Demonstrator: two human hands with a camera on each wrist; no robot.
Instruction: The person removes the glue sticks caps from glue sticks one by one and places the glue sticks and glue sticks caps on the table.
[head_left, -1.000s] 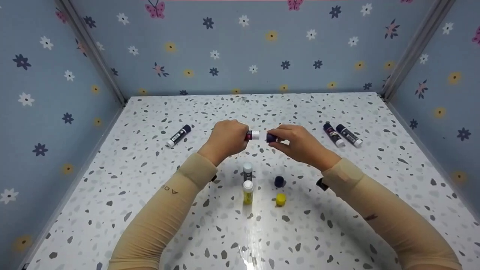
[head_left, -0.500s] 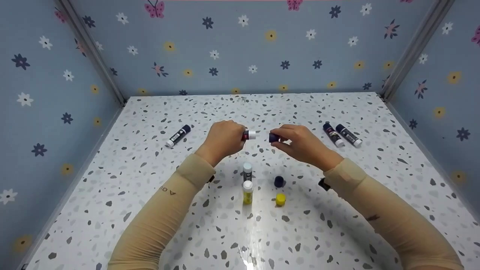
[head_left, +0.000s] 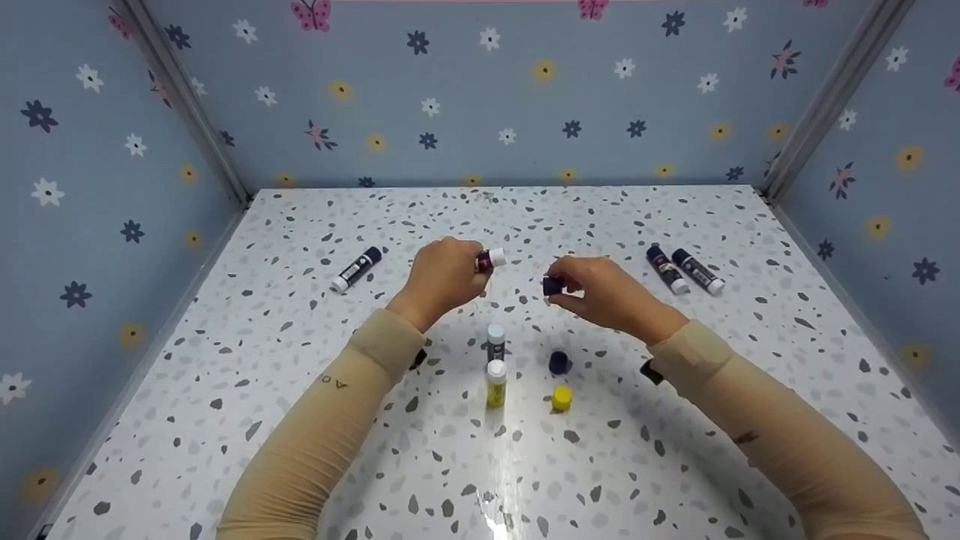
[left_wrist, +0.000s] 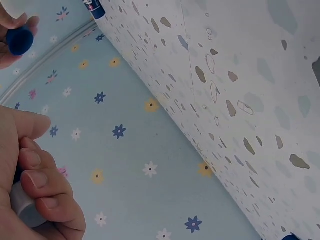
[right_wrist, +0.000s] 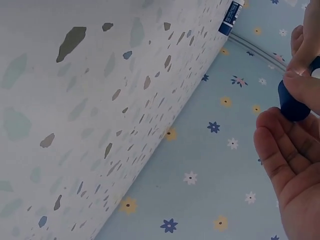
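Note:
My left hand [head_left: 442, 279] grips an uncapped glue stick [head_left: 492, 259], its white end pointing right and tilted slightly up. Across a gap to the right, my right hand [head_left: 606, 291] pinches a dark blue cap [head_left: 553, 286] between thumb and fingers. The right wrist view shows the cap [right_wrist: 294, 102] between thumb and fingertips. In the left wrist view curled fingers wrap the glue stick, with its pale grey end [left_wrist: 26, 207] showing. Nearer my body, an uncapped glue stick [head_left: 496, 343] and a yellow one [head_left: 496, 391] stand upright.
A dark cap [head_left: 559, 363] and a yellow cap [head_left: 562, 398] rest right of the standing sticks. One capped glue stick [head_left: 357, 268] lies at left; two more, one inner [head_left: 667, 268] and one outer [head_left: 697, 271], lie at right. Flowered panels [head_left: 480, 97] enclose the speckled table [head_left: 337, 450].
My left hand has shifted left, and the glue stick's white end has tipped up. The right hand has drifted slightly right and nearer my body with the cap, widening the gap.

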